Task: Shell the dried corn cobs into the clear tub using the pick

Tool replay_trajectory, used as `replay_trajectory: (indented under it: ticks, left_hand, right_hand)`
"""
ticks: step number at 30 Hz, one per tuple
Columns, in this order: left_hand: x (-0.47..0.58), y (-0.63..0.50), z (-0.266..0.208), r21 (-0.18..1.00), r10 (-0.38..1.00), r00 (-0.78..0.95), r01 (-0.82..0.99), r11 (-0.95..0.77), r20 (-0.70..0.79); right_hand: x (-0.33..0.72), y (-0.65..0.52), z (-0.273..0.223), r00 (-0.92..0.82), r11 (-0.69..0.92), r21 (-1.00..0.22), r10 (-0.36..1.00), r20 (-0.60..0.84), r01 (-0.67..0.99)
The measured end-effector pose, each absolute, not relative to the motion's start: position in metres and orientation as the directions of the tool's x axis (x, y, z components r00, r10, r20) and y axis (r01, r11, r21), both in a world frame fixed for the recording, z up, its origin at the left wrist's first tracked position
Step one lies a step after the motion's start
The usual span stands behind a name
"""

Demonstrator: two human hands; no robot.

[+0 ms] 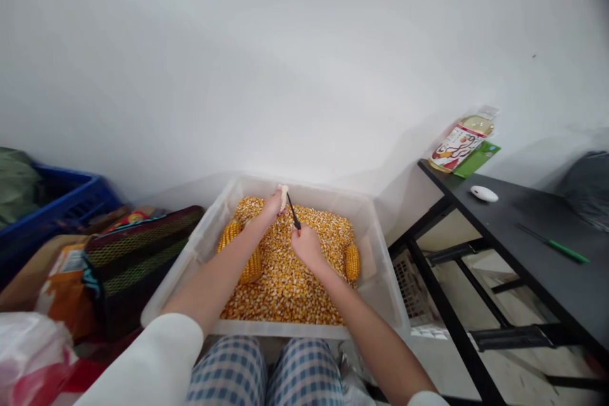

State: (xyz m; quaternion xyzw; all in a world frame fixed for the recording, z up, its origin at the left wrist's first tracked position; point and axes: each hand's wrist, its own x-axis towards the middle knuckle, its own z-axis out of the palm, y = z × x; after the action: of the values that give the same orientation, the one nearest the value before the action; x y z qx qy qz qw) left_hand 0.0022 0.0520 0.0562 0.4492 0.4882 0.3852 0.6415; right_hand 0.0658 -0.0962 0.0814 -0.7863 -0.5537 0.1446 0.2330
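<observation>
The left hand [273, 203] grips a pale cob [284, 197], likely light and stiff, best held from the left; the right hand [305, 242] grips a black tool [294, 216].

Both bare forearms angle inward and forward. The left hand [274, 202] curls its fingers close to the bin's [280, 330] far edge; the right hand [306, 245], curled fist-like, sits nearer the near edge.

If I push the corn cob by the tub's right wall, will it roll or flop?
The corn cob may roll a bit because it looks rounded, but the loose kernels around it might slow it. It is probably stiff, since it looks straight and solid. Its bumpy rows should make it less slippery.
</observation>
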Motion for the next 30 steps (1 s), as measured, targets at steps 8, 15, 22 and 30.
replay_trajectory:
  ticks: [8,15,22,30]
  left_hand:
    - [0.007,0.046,0.064,0.94,0.927,0.17,-0.005,0.341,-0.335]
    - [0.004,0.045,0.067,0.932,0.915,0.191,-0.008,0.363,-0.355]
    - [0.005,0.045,0.066,0.936,0.919,0.19,-0.004,0.353,-0.346]
    - [0.008,0.049,0.062,0.934,0.921,0.169,-0.004,0.356,-0.35]
  right_hand:
    - [0.079,-0.085,0.08,0.351,-0.296,-0.531,0.936,0.003,0.794]
    - [0.087,-0.106,0.089,0.308,-0.243,-0.53,0.951,0.036,0.812]
    - [0.086,-0.107,0.091,0.308,-0.238,-0.522,0.95,0.051,0.819]
    - [0.089,-0.108,0.095,0.311,-0.254,-0.506,0.95,0.029,0.824]
